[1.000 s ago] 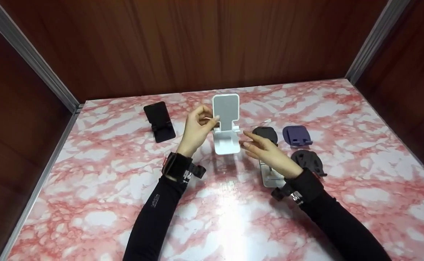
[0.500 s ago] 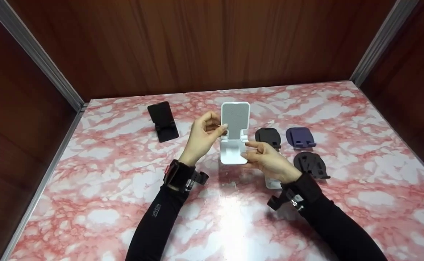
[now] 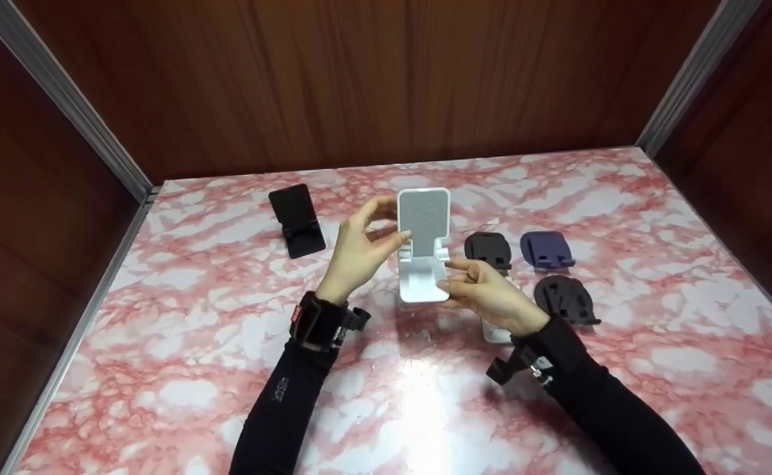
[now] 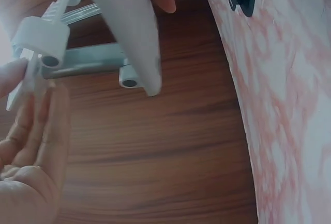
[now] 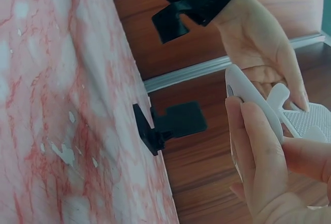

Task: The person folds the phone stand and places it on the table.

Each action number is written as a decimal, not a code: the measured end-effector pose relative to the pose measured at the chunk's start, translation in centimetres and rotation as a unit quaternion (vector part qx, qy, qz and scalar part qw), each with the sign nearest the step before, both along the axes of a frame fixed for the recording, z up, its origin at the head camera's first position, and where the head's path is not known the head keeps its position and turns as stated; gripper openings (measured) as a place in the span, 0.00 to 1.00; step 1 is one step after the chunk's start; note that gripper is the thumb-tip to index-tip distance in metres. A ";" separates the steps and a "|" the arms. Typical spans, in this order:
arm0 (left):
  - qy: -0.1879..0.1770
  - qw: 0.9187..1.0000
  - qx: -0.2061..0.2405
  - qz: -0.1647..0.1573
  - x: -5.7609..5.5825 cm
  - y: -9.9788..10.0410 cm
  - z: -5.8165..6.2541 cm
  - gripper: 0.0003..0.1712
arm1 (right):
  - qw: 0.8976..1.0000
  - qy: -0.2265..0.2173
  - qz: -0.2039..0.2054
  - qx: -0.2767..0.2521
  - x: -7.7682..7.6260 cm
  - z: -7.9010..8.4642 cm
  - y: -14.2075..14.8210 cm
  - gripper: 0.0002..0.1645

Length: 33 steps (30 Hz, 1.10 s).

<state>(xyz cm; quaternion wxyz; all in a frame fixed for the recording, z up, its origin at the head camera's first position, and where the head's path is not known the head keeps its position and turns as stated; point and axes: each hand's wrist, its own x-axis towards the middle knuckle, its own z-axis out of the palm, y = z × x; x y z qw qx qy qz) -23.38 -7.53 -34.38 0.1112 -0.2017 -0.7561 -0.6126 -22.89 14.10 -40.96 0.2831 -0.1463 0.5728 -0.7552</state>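
In the head view a white folding phone stand [image 3: 425, 214] with a grey pad is held up over the table, its back plate raised from the base. My left hand [image 3: 359, 251] pinches the left edge of the back plate, thumb in front. My right hand [image 3: 485, 293] grips the right side of the base plate, thumb on top and fingers underneath. The left wrist view shows the stand's metal hinge bar [image 4: 88, 61] between the plates. From the right wrist, the base [image 5: 251, 92] appears edge-on, with the right fingers [image 5: 264, 146] under it.
A black phone stand [image 3: 298, 221] stands unfolded at the left. On the right lie two dark grey stands, one behind [image 3: 488, 247] and one nearer [image 3: 565, 300], plus a purple stand [image 3: 546, 249]. Another white stand [image 3: 496, 334] is partly hidden under the right hand. Wooden panels [image 3: 386, 86] enclose the table.
A second ago the right hand was apart from the white phone stand; it has since taken hold of the base. The stand has come slightly nearer, and both hands stay on it.
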 end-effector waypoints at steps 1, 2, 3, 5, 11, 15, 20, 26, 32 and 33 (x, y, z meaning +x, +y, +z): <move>0.002 1.000 -0.002 0.002 0.2 0.1 0.3 0.24 | 1.000 0.000 0.001 0.000 0.0 0.0 0.0 0.34; 0.002 1.000 0.000 0.002 0.2 0.1 0.4 0.26 | 1.000 0.000 0.001 0.000 0.0 -0.1 -0.1 0.34; 0.001 1.000 0.004 0.000 0.1 0.1 0.2 0.27 | 1.000 0.001 0.001 0.001 0.0 -0.1 -0.1 0.34; 0.000 1.000 0.011 -0.002 -0.3 0.1 -0.2 0.26 | 1.000 0.001 0.002 0.000 -0.1 -0.1 -0.2 0.34; 0.010 0.999 0.036 -0.014 -1.5 0.1 -1.9 0.24 | 1.000 0.000 0.006 0.006 0.1 -0.3 -0.2 0.34; 0.020 0.999 0.044 -0.017 -1.6 0.1 -2.4 0.24 | 1.000 -0.001 0.013 0.003 0.2 -0.3 -0.3 0.34; 0.040 0.998 0.037 -0.014 -1.6 0.3 -2.6 0.25 | 1.000 -0.006 0.013 0.004 0.4 -0.3 -0.4 0.33; 0.065 0.997 0.027 0.008 -1.6 0.3 -2.7 0.26 | 1.000 -0.003 0.014 0.013 0.5 -0.1 -0.4 0.34; 0.131 0.990 -0.022 0.054 -1.5 0.5 -2.8 0.20 | 1.000 0.001 0.009 0.017 0.5 0.2 -0.3 0.36; 0.147 0.987 -0.031 0.062 -1.5 0.6 -2.8 0.18 | 1.000 0.003 0.009 0.017 0.5 0.3 -0.4 0.36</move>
